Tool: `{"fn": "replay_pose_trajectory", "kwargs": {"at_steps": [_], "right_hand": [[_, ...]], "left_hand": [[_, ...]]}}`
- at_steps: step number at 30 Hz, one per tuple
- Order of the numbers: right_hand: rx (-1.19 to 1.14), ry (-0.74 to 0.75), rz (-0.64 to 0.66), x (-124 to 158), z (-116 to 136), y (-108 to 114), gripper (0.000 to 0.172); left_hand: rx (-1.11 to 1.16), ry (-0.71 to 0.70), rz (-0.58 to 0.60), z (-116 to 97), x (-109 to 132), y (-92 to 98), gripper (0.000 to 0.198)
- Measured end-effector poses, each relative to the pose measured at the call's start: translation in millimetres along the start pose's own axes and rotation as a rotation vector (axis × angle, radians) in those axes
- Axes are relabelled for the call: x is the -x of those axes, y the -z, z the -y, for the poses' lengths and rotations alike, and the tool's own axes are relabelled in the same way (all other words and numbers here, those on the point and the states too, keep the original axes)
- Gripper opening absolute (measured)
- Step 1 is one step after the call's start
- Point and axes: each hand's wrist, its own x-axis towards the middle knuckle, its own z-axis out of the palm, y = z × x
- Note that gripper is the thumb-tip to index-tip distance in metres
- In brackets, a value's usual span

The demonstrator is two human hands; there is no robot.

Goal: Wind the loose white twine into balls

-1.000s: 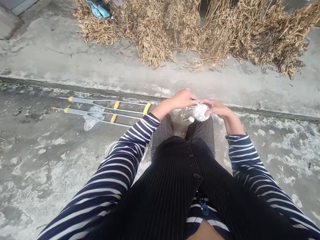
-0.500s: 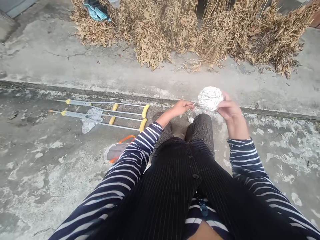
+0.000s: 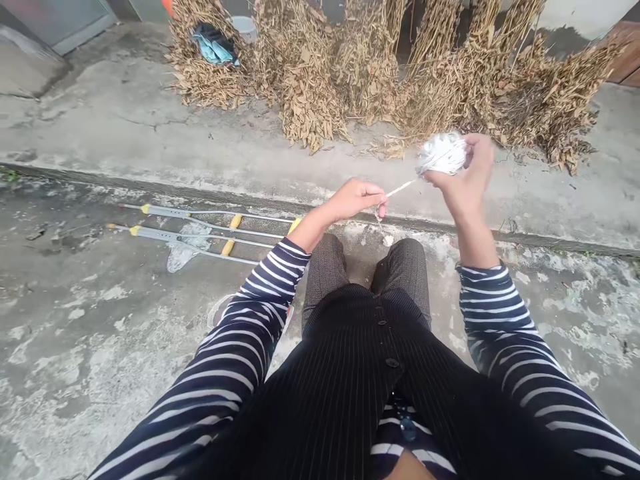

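Note:
A white ball of cord (image 3: 442, 154) is gripped in my right hand (image 3: 469, 175), the thumb below it and the fingers behind; it is slightly blurred. From the ball a white strand (image 3: 401, 187) runs down and left to my left hand (image 3: 358, 199), which pinches it between thumb and fingers. Below the left hand the strand hangs loose towards a small white lump (image 3: 388, 241) in front of my knees. Whether that lump is tied to the strand, I cannot tell.
A pair of crutches with yellow pads (image 3: 231, 233) lies on the ground at left, over a clear plastic bag (image 3: 188, 245). Beyond the low concrete step (image 3: 150, 143) lean dried plant bundles (image 3: 310, 100), with a blue and black cloth (image 3: 215, 45) on them.
My right hand has moved up and away with the ball, and my left hand has risen slightly. A longer stretch of cord now shows between them. The view has tilted up.

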Motion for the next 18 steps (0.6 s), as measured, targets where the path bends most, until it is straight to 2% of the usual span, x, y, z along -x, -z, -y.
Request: {"fn": "replay_pose_trajectory", "kwargs": {"at_steps": [3, 5, 9, 11, 14, 16, 18], "right_hand": [[0.311, 0.021, -0.13, -4, -15, -18, 0.066], [0.406, -0.017, -0.032, 0, -28, -28, 0.066], [0.458, -0.147, 0.321, 18, -51, -37, 0.068], [0.301, -0.239, 0.539, 28, -57, -35, 0.064], [-0.171, -0.45, 0.819, 39, -60, -29, 0.055], [-0.441, -0.567, 0.868, 44, -58, -24, 0.054], [-0.58, -0.612, 0.833, 48, -52, -20, 0.057]], "left_hand": [[-0.046, 0.002, 0.032, -10, 1, 0.9, 0.038], [-0.062, 0.024, 0.043, -5, 3, -1.3, 0.036], [-0.088, 0.066, 0.03, 13, 4, -1.5, 0.032], [-0.121, 0.083, 0.004, 21, 2, 0.8, 0.03], [-0.129, 0.106, -0.007, 30, -4, 0.9, 0.029], [-0.09, 0.115, -0.014, 36, -8, -3.4, 0.029], [-0.046, 0.125, -0.055, 45, -11, -10.2, 0.032]]}}
